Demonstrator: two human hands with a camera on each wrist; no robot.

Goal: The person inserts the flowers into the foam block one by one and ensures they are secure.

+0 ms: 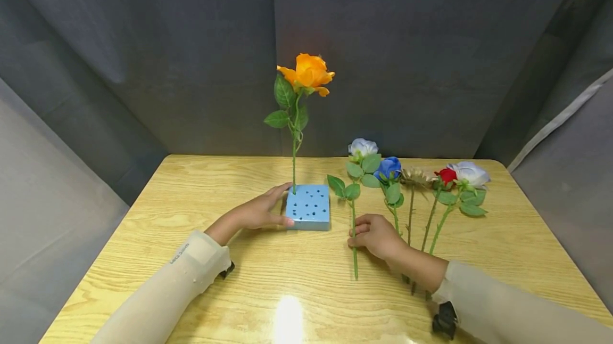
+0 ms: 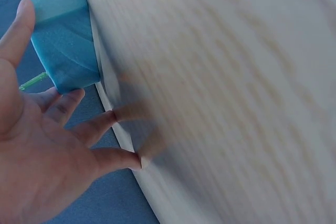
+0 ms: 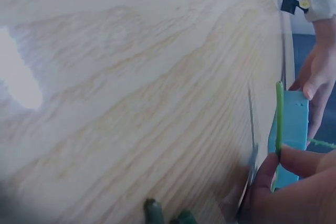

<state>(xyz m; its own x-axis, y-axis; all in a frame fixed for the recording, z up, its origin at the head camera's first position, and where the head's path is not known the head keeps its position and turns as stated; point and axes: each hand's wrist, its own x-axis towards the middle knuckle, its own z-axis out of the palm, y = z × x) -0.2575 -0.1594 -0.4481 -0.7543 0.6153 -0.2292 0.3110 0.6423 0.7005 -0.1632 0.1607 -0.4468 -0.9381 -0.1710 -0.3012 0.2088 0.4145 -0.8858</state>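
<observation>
A pale blue block (image 1: 308, 207) with several small holes in its top sits on the table, and an orange artificial rose (image 1: 307, 73) stands upright in its far left corner. My left hand (image 1: 261, 211) holds the block at its left side, thumb at the near corner and fingers towards the far one. In the left wrist view, the thumb and fingertips touch the block (image 2: 65, 40). To the right, my right hand (image 1: 378, 235) pinches the green stem of a pale white-lilac rose (image 1: 363, 147). The lower stem end (image 3: 279, 114) sticks out past the fingertips in the right wrist view.
Right of that rose lie a blue rose (image 1: 389, 168), a beige flower (image 1: 415, 176), a red rose (image 1: 446, 175) and a white-lilac rose (image 1: 470, 173), their stems reaching under my right forearm. Grey curtains (image 1: 383, 56) enclose the wooden table (image 1: 201, 184).
</observation>
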